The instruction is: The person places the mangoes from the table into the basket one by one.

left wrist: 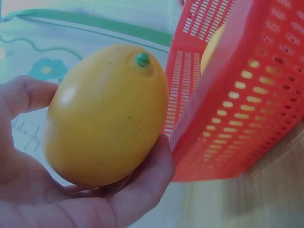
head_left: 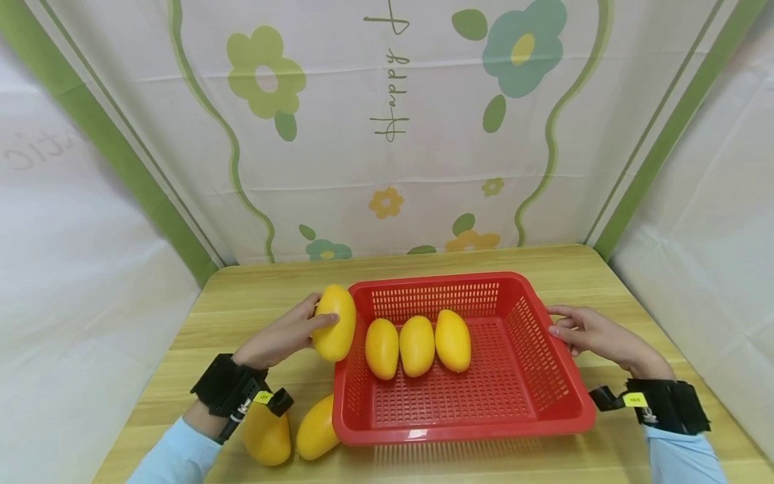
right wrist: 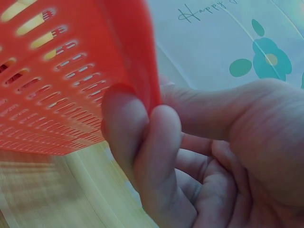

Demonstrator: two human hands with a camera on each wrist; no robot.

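Note:
My left hand (head_left: 290, 331) grips a yellow mango (head_left: 334, 329) by its sides, just beyond the left rim of a red plastic basket (head_left: 462, 433). The left wrist view shows a green stem end on this mango (left wrist: 107, 116), with thumb and fingers around it. Inside the basket, three mangoes stand side by side: a left one (head_left: 381, 349), a middle one (head_left: 417, 346) and a right one (head_left: 453, 341). At the basket's right side, my right hand (head_left: 595, 336) pinches the rim (right wrist: 137, 57) between thumb and curled fingers.
Two more mangoes lie on the wooden table (head_left: 272, 289) left of the basket: one (head_left: 267, 437) partly hidden by the left wrist strap, another (head_left: 317, 429) against the basket wall. A flower-printed cloth (head_left: 338, 154) hangs behind, with white cloth at both sides.

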